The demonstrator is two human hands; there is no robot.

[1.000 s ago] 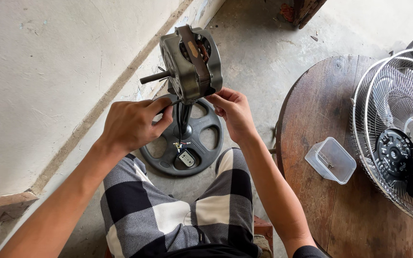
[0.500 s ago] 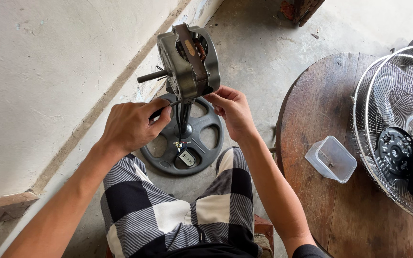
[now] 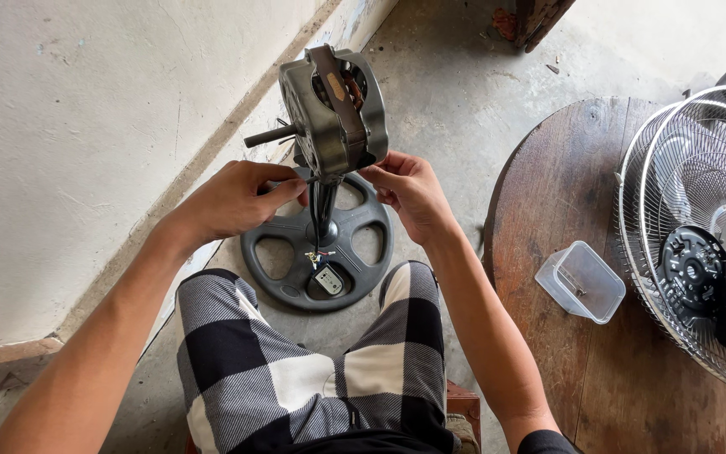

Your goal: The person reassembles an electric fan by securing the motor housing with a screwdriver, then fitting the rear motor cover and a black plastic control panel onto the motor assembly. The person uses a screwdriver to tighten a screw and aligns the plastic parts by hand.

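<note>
A bare metal fan motor (image 3: 331,109) with its shaft pointing left sits on top of a dark stand pole (image 3: 323,210), which rises from a round black base (image 3: 317,252) on the floor. My left hand (image 3: 233,197) grips the neck just under the motor from the left. My right hand (image 3: 409,195) pinches the same joint from the right, fingertips touching the motor's underside. Small coloured wires (image 3: 321,255) and a small switch box (image 3: 328,279) show low on the pole, near the base.
A round wooden table (image 3: 548,219) stands at the right. On it are a clear plastic tub (image 3: 580,282) and a fan guard with a black hub (image 3: 699,235). A pale wall (image 3: 86,126) runs along the left. My checked shorts (image 3: 296,378) fill the bottom.
The motor has shifted very slightly to the left; both hands stay at the joint under it.
</note>
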